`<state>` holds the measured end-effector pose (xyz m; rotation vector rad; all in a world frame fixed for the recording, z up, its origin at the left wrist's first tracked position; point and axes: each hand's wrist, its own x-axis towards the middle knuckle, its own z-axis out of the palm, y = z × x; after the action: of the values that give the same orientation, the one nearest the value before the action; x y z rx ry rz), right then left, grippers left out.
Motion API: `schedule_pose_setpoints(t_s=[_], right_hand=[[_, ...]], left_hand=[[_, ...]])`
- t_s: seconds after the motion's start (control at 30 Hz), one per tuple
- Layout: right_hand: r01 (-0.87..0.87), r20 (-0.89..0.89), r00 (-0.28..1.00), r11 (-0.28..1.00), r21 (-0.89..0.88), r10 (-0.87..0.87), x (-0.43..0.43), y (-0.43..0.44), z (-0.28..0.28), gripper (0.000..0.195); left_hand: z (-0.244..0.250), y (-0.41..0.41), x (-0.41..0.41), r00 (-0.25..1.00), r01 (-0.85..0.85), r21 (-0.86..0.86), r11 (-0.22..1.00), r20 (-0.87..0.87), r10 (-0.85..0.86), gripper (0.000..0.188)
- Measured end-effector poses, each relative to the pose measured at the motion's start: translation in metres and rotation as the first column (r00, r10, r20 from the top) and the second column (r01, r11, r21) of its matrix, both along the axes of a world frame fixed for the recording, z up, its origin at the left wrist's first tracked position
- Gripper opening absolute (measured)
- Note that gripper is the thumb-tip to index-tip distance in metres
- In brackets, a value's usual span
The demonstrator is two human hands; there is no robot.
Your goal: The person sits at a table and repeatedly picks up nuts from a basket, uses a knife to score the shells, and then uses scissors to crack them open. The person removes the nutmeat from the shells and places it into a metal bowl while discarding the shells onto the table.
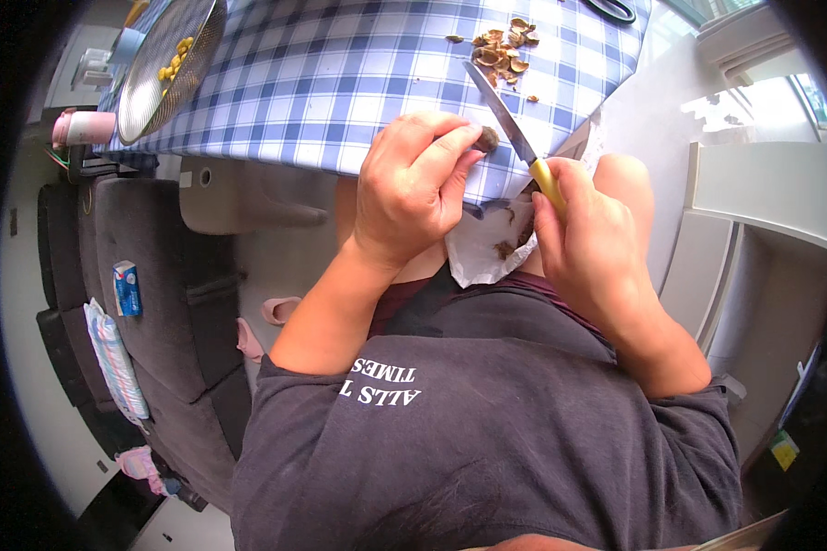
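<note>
My left hand [413, 175] pinches a small round brown nut [486, 140] between thumb and fingers, just above the edge of the checked tablecloth [296, 89]. In my right hand [589, 237] is a knife with a yellow handle [548, 184]. Its steel blade [502, 113] points away from me and passes close to the right of the nut, apparently apart from it. Beyond the blade tip lies a pile of broken brown shells [503, 54]. Below my hands, a white bag [479, 251] with brown scraps in it hangs between my knees.
A metal mesh sieve [138, 89] with yellow kernels [176, 59] stands at the table's left, beside a pink cup [84, 129]. Black scissor handles [613, 9] lie at the far right. A grey chair [248, 200] and dark sofa [158, 275] are to my left, a white cabinet [758, 193] to my right.
</note>
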<state>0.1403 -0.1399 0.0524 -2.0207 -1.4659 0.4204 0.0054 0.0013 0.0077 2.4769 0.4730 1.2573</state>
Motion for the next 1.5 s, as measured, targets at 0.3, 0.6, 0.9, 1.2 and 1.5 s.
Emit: schedule_pose_setpoints(t_s=[0.3,0.6,0.9,1.2,1.5], right_hand=[[-0.080,0.216,0.974,0.995,0.056,0.066,-0.001,0.000,0.000,0.008],[-0.133,0.198,0.969,0.988,-0.073,0.145,0.006,-0.002,0.004,0.017],[-0.120,0.114,0.981,0.955,-0.272,0.156,0.006,-0.004,0.012,0.015],[-0.099,0.123,0.980,0.918,-0.385,0.158,0.004,0.003,0.016,0.015],[-0.111,0.075,0.986,0.917,-0.384,0.151,0.006,0.009,0.016,0.011]], left_hand=[[0.005,0.006,0.004,0.987,0.144,0.051,0.988,-0.082,-0.140,0.024],[0.013,0.003,0.007,0.977,0.130,0.043,0.991,-0.177,-0.121,0.023],[0.009,0.004,0.012,0.986,0.137,0.068,0.988,-0.109,-0.130,0.022],[0.012,0.005,0.016,0.986,0.136,0.006,0.991,-0.101,-0.135,0.023],[0.010,0.006,0.016,0.984,0.138,-0.054,0.989,-0.105,-0.143,0.024]])
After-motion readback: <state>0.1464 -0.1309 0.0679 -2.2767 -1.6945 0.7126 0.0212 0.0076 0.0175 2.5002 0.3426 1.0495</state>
